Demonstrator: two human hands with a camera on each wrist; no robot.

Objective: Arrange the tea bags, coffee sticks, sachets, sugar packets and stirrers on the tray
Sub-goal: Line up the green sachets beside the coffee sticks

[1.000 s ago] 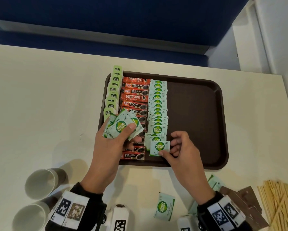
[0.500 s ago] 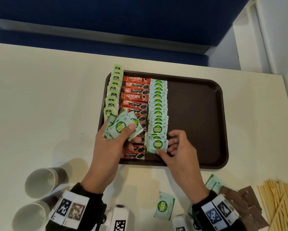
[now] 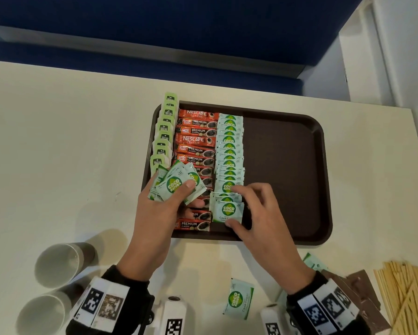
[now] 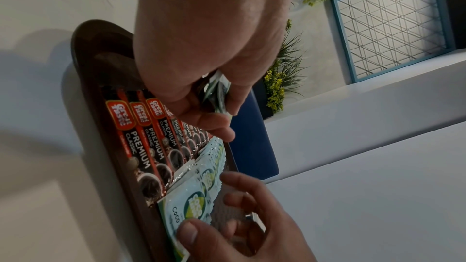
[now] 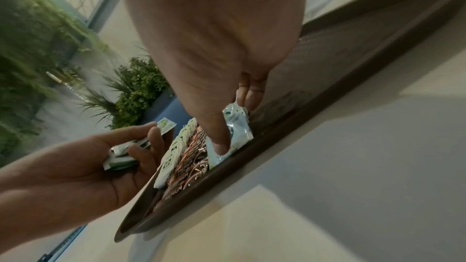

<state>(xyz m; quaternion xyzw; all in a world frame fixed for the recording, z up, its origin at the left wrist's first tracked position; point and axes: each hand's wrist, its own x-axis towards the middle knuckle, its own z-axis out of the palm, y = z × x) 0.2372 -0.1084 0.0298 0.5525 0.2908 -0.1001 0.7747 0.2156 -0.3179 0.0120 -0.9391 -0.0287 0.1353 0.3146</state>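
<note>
A brown tray [image 3: 321, 180] holds three columns: green tea bags [image 3: 164, 131], red coffee sticks [image 3: 196, 141] and pale green sugar sachets [image 3: 229, 151]. My left hand [image 3: 179, 189] hovers over the tray's near left part and grips a fanned bundle of sachets [image 3: 174, 184], also seen as the bundle [image 4: 218, 95]. My right hand [image 3: 239, 206] pinches the nearest sachet [image 3: 227, 210] at the column's near end. Its thumb presses the sachet's near edge, and its index finger reaches over the sachets beyond. In the right wrist view the thumb pins that sachet [image 5: 239, 130] flat.
Two paper cups [image 3: 60, 264] [image 3: 41, 315] lie on the table at near left. A loose sachet [image 3: 238, 302] lies between my wrists. Brown packets [image 3: 357, 293], another green sachet [image 3: 314, 262] and wooden stirrers [image 3: 406, 298] are at near right. The tray's right half is bare.
My right hand slid its sachet up against the near end of the sachet column and laid it flat, index finger stretching forward. The left hand stayed put with its bundle.
</note>
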